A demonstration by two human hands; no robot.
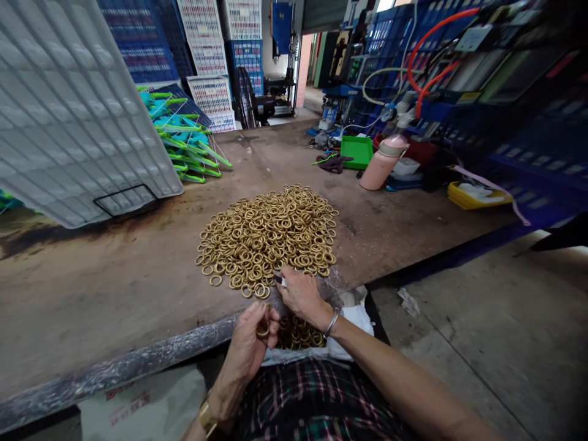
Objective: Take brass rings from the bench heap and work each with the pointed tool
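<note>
Nearest, the left hand is curled shut around a brass ring, held just over the table edge above the lap. Just beyond it the right hand rests at the near rim of the ring pile, fingers pinched on a small tool whose dark tip pokes out toward the rings. Under the right wrist, a white bag holds more rings. The pile spreads across the middle of the worn brown table. Farther left a white crate leans, with green hangers behind it. Far right lie a pink bottle, a green tray and a yellow tray.
</note>
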